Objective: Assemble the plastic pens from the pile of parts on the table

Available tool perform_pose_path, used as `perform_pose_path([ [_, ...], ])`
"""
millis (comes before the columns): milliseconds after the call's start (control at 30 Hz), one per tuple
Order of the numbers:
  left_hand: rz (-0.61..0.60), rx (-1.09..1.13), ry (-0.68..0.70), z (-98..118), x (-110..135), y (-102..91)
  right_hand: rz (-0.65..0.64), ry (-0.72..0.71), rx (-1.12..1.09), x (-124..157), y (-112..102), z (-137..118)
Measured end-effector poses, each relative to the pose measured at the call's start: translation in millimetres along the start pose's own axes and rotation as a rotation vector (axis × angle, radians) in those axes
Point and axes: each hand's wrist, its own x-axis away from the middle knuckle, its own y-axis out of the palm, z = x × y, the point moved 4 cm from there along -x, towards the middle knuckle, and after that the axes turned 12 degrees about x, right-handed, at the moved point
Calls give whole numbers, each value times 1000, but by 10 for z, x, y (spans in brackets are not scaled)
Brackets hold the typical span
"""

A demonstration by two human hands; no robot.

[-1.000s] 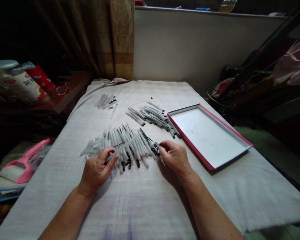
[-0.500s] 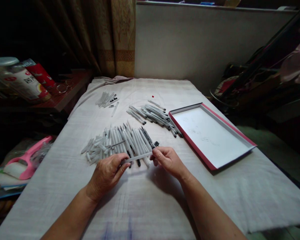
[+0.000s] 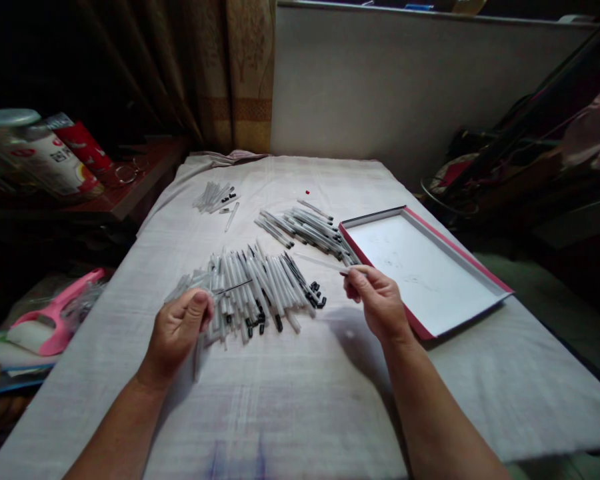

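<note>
My right hand (image 3: 373,297) pinches the near end of a translucent pen barrel (image 3: 323,263), which points up and left toward the finished-looking pens (image 3: 307,230) beyond it. My left hand (image 3: 183,327) is closed at the left edge of the near pile; what lies in its fingers is hidden. A slim pale stick (image 3: 197,363) shows just below that hand, and I cannot tell whether it is held. Between the hands spreads a pile of clear pen barrels (image 3: 240,280), with small black end plugs (image 3: 317,293) and clear caps (image 3: 187,283). A thin dark refill (image 3: 233,288) lies across the barrels.
A shallow white box lid with red sides (image 3: 425,267) lies at the right. Farther left is a small group of clear pen parts (image 3: 213,195). A tiny red piece (image 3: 307,192) sits at the back. Beside the cloth-covered table (image 3: 280,413) are a pink-handled tool (image 3: 60,317) and jars (image 3: 50,160).
Both hands were on one translucent barrel between them. Now they are apart: the right has moved right and up with a barrel, while the left has shifted left and is closed.
</note>
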Motion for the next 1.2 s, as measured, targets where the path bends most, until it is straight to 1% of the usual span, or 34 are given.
perform_pose_path([
  [67, 140, -131, 38, -25, -42, -74, -1, -98, 230, 28, 71, -8],
  [133, 213, -309, 105, -31, -81, -111, 17, -199, 467, 91, 184, -32],
  [233, 242, -487, 173, -64, -124, -161, 22, -256, 758, 185, 324, -51],
  [333, 226, -577, 203, -125, -144, -190, -46, -248, 929, 234, 385, -48],
  [400, 184, -627, 237, -155, -152, -156, -90, -249, 967, 243, 395, -50],
  [467, 143, -666, 278, -160, -162, -89, -107, -252, 969, 238, 390, -54],
  [667, -8, -691, 370, -102, -250, 146, -93, -223, 874, 218, 345, -35],
  [767, -26, -638, 370, -107, -345, 136, -82, -211, 834, 191, 293, -13],
  [867, 35, -571, 330, -140, -453, 13, -54, -230, 850, 79, 201, -18],
  [967, 153, -495, 251, -198, -509, -137, -39, -250, 929, -138, 102, -52],
  [1033, 239, -432, 191, -248, -494, -208, -40, -210, 1044, -306, 51, -66],
  [1100, 312, -385, 149, -293, -443, -246, -49, -139, 1191, -450, 22, -62],
  [1200, 388, -370, 155, -311, -347, -273, -85, -54, 1362, -579, 25, -30],
])
